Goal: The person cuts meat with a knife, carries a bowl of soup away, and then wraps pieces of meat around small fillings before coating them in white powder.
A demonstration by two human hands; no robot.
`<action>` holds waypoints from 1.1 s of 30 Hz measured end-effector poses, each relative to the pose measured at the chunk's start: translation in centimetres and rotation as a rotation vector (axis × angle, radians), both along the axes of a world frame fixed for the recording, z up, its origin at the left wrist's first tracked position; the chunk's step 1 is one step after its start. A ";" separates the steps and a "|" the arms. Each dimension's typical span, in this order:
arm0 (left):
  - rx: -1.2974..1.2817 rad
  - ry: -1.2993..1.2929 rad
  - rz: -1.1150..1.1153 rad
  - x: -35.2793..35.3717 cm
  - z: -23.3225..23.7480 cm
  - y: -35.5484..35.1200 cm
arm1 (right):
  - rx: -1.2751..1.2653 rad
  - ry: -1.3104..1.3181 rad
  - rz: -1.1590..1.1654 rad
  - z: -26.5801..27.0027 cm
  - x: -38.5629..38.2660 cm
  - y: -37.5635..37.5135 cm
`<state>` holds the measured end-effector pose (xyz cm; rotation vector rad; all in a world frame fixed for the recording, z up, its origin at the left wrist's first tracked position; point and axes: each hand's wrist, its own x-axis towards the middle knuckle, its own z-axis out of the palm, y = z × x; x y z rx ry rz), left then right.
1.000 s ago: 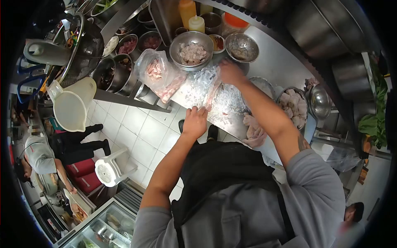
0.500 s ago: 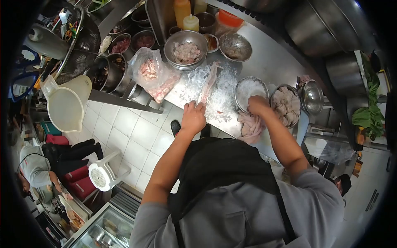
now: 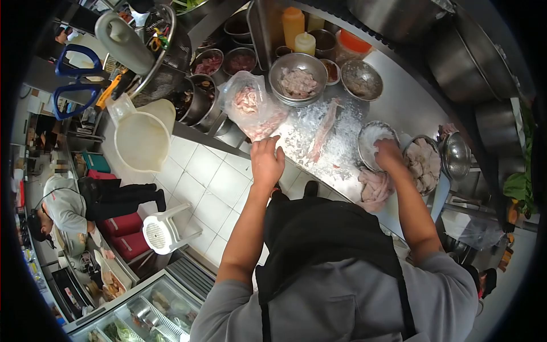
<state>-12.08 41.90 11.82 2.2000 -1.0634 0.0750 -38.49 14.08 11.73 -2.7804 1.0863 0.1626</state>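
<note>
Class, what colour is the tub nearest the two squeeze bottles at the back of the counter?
Orange-red tub, clearest in the head view.

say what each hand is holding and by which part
The left hand is open near the bag, holding nothing. The right hand is in the bowl of powder; whether its fingers grip any cannot be told.

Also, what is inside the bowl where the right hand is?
White powder is visible in the bowl. The right hand covers part of it, so what lies under the fingers cannot be seen.
</note>
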 end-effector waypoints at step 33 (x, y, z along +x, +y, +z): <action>0.058 0.147 0.065 2.0 -1.0 8.0 | 0.071 -0.035 -0.081 -6.2 18.3 2.7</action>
